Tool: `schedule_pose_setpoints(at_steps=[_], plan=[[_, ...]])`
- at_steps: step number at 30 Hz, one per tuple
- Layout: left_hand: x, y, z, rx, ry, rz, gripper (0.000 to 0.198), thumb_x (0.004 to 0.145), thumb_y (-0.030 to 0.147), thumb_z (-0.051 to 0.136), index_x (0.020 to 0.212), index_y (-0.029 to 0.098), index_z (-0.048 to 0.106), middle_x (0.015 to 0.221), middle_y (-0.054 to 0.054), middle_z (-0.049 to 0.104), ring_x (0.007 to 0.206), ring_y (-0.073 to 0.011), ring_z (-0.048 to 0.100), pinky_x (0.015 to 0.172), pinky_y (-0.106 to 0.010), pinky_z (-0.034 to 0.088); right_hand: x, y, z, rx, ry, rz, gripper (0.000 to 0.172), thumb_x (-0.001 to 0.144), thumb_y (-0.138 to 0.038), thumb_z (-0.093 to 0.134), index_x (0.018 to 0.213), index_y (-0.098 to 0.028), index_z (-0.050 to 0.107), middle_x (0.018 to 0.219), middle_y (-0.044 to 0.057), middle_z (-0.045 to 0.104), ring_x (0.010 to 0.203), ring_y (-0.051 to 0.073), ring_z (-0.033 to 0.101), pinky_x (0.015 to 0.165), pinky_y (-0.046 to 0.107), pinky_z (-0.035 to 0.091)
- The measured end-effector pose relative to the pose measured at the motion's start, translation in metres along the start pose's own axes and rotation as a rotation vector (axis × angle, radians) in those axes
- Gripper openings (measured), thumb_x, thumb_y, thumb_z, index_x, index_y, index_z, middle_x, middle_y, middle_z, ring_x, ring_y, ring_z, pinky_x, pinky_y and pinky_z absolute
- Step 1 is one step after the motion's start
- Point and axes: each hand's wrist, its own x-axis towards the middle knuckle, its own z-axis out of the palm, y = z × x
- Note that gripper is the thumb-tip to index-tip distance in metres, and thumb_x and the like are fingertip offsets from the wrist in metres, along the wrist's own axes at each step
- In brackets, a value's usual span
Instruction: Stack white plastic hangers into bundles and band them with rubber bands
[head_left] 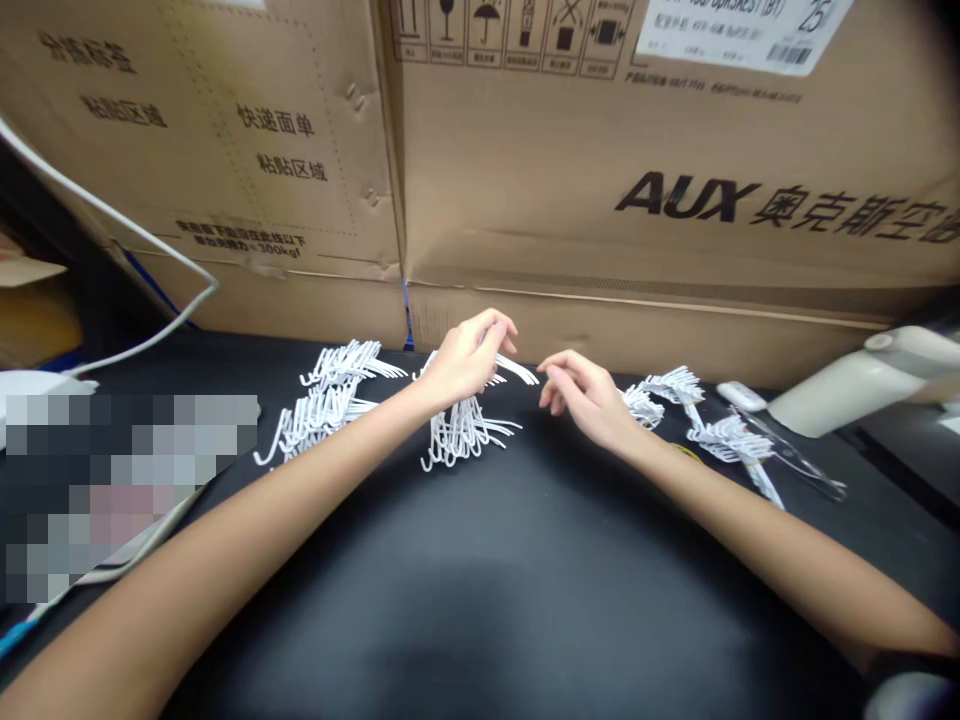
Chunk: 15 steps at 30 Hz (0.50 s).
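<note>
My left hand (471, 358) is over the middle group of white hooks, its fingers curled inward and closed on some of them. White hook ends (519, 370) stick out to the right from beneath the fingers. In front of that hand lies a pile of white hooks (459, 435), bent ends toward me. My right hand (586, 398) hovers just right of the hook ends, fingers loosely bent and apart, with nothing visible in it. Further left are two more piles of white hooks, one behind (345, 362) and one nearer (315, 418), partly covered by my left forearm.
Bundled white hooks (731, 438) lie right of my right hand, beside a clear plastic bag (806, 465). A small white object (741, 397) and a pale bottle (847, 385) stand beyond. Large cardboard boxes (525, 200) wall off the black table's (480, 580) back. A white cable (150, 235) hangs left.
</note>
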Motion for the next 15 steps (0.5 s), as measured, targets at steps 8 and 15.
schedule_pose_setpoints(at_steps=[8, 15], plan=[[0.004, -0.004, -0.001, -0.067, -0.034, -0.101, 0.015, 0.089, 0.031, 0.04, 0.083, 0.02, 0.047, 0.08, 0.0, 0.056, 0.038, -0.0034, 0.038, 0.03, -0.015, 0.03, -0.005, 0.02, 0.022, -0.366, -0.218, -0.224, 0.016, 0.088, -0.026, 0.053, 0.089, -0.017, 0.066, 0.083, 0.005, 0.059, 0.065, 0.013, 0.053, 0.064, 0.027, 0.043], [0.003, -0.002, 0.001, -0.086, -0.065, -0.12, 0.014, 0.088, 0.028, 0.039, 0.09, 0.02, 0.05, 0.086, -0.001, 0.057, 0.042, -0.0049, 0.042, 0.031, -0.015, 0.035, 0.008, 0.011, -0.005, -0.477, -0.363, -0.178, 0.011, 0.083, -0.015, 0.053, 0.077, -0.015, 0.062, 0.077, 0.005, 0.058, 0.065, 0.014, 0.055, 0.064, 0.026, 0.043]])
